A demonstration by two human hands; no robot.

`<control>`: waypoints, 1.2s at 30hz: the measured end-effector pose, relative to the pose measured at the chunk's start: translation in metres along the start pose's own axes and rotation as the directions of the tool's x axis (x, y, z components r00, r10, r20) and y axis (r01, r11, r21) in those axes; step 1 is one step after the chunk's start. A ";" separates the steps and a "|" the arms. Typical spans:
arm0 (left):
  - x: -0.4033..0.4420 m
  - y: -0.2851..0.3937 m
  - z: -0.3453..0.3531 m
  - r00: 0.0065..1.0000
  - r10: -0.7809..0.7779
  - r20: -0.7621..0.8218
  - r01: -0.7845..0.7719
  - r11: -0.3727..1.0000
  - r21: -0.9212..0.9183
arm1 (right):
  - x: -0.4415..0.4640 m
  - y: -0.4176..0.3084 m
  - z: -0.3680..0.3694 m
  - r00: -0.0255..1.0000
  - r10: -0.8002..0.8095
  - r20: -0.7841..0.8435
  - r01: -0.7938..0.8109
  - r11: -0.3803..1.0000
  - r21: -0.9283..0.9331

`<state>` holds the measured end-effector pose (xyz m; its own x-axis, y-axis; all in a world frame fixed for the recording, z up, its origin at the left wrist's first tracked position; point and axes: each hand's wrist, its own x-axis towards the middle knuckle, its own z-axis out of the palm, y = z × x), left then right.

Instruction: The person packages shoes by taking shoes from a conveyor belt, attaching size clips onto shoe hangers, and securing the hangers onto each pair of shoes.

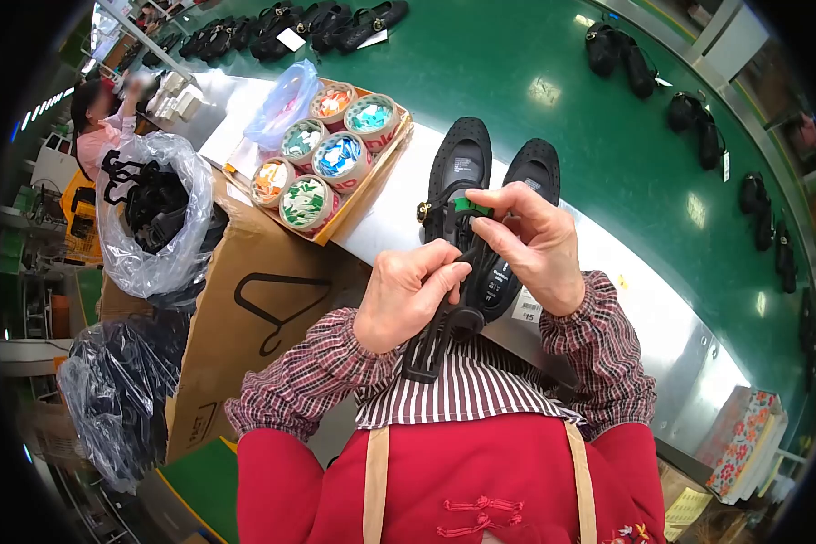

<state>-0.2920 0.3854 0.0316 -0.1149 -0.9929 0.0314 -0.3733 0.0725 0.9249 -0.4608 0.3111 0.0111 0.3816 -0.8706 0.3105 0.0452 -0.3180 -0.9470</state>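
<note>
A pair of black shoes (461, 156) with perforated edges lies in front of me, toes away, on the metal edge of the work surface. A black plastic shoe hanger (423, 354) lies over the heel end of the shoes, its long slotted part pointing toward my apron. My left hand (410, 295) is closed in a pinch on the hanger's middle. Thumb and index of my right hand (537, 243) pinch at a small green tab (465, 207) at the hanger's upper end; the exact contact is partly hidden. A white price tag (527, 306) hangs beside the right shoe.
To the left, a shallow cardboard tray (372, 186) holds several round tubs of coloured tabs. An open carton (236, 317) and a plastic bag of black hangers (154, 218) stand nearer. Shoes (621, 59) line the green conveyor belt (517, 54). Another person (100, 136) is far left.
</note>
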 end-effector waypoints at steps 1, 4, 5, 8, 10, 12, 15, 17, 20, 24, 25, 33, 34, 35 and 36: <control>0.001 -0.001 0.001 1.000 0.003 0.010 -0.003 1.000 -0.015 | -0.002 0.001 0.002 1.000 0.005 -0.005 -0.005 1.000 -0.002; 0.003 -0.001 0.002 0.999 0.005 0.045 -0.006 0.999 0.040 | -0.006 0.005 0.005 0.999 -0.021 -0.044 0.024 0.996 0.088; 0.004 -0.004 0.004 0.999 0.004 0.049 -0.006 0.999 0.039 | -0.004 0.003 0.001 0.999 -0.018 -0.047 0.022 0.996 0.087; 0.012 -0.012 0.002 0.995 -0.099 0.027 0.103 0.977 -0.189 | -0.005 -0.005 -0.008 0.999 0.037 0.036 -0.030 0.983 -0.182; 0.022 -0.013 -0.003 0.985 -0.172 0.030 0.174 0.953 -0.247 | -0.019 -0.017 -0.018 0.998 0.018 0.061 0.004 0.939 -0.343; 0.031 -0.021 -0.006 0.979 -0.199 0.033 0.201 0.947 -0.250 | -0.037 -0.029 -0.017 0.983 -0.076 0.166 0.161 0.792 -0.589; 0.050 -0.033 0.001 0.979 -0.200 -0.026 0.168 0.880 -0.443 | -0.064 -0.030 0.017 0.933 -0.062 0.355 0.335 0.516 -0.789; 0.062 -0.033 0.010 0.972 -0.203 -0.115 0.124 0.869 -0.479 | -0.068 -0.014 0.032 0.951 -0.159 0.266 0.309 0.436 -0.845; 0.071 -0.028 0.005 0.973 -0.137 -0.186 0.019 0.850 -0.527 | -0.047 -0.009 0.018 0.964 -0.221 0.149 0.250 0.548 -0.798; 0.034 -0.022 -0.007 0.961 0.272 0.052 -0.276 0.957 0.094 | -0.019 0.013 -0.048 0.967 0.059 -0.248 -0.134 0.945 -0.299; 0.021 -0.020 -0.005 0.864 0.439 0.245 -0.503 0.761 0.411 | -0.019 0.019 -0.060 0.950 0.137 -0.280 -0.200 0.957 -0.211; 0.019 -0.053 0.018 0.694 0.433 0.575 -0.698 0.601 0.390 | -0.004 0.041 -0.048 0.996 -0.081 -0.032 0.024 0.607 -0.794; 0.022 -0.054 0.017 0.651 0.442 0.618 -0.724 0.606 0.329 | 0.003 0.029 -0.044 0.999 0.038 0.030 0.004 0.544 -0.839; 0.024 -0.055 0.016 0.656 0.442 0.612 -0.723 0.601 0.341 | 0.008 0.029 -0.041 0.999 0.027 0.038 0.018 0.546 -0.838; 0.026 -0.056 0.015 0.623 0.437 0.648 -0.740 0.597 0.309 | 0.013 0.029 -0.040 0.988 0.053 0.143 0.100 0.487 -0.868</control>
<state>-0.2882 0.3571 -0.0251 -0.8316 -0.5260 0.1783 -0.4226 0.8076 0.4114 -0.4919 0.2755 -0.0093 0.5118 -0.8234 0.2452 -0.7411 -0.5675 -0.3587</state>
